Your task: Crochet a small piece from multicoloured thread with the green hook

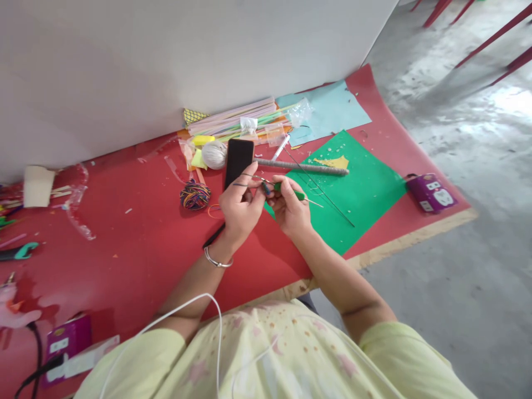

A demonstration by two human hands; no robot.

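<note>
I see a white wall [166,66], a grey concrete floor [457,266] with bright glare, and red chair legs [494,36].

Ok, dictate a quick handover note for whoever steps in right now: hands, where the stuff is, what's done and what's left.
Left hand: pinching a thin wire at its fingertips.
Right hand: gripping a green-handled tool, its tip at the wire.
Nearby on the red mat: black phone, grey rod, green paper sheet, ball of string, bundle of coloured bands, straws.
Done: wire and tool are in hand.
Left: cannot tell how far the wire work has got; it is too small to see.
</note>
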